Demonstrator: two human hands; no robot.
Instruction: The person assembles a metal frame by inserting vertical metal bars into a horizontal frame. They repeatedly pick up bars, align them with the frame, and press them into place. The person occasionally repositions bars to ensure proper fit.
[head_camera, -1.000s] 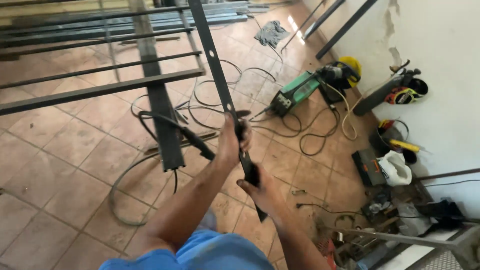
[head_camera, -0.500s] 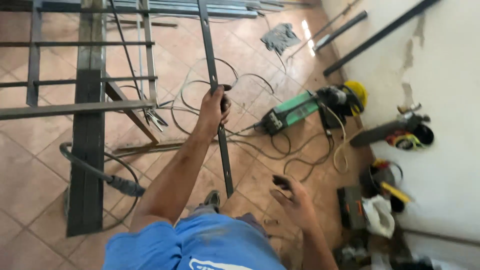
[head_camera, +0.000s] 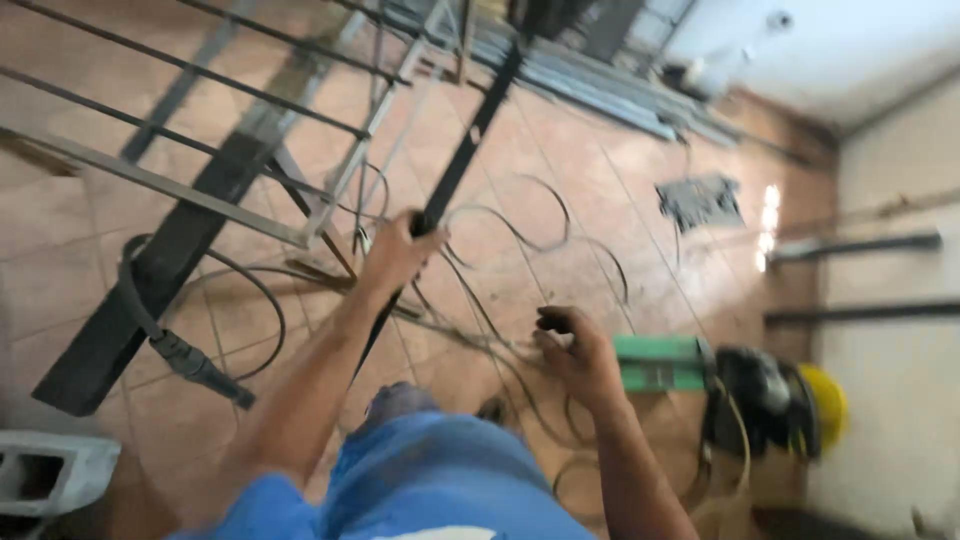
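Two hands: left (head_camera: 398, 250) clenched round a dark steel bar (head_camera: 470, 150), right (head_camera: 575, 352) loose, ungrasping.

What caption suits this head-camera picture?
Left hand grips a long dark metal bar above a tiled floor strewn with cables; right hand hangs free.

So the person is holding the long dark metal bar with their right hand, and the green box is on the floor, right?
Not quite: the left hand is what holds the long dark metal bar. The right hand is off it. The green box is on the floor, as the head view shows.
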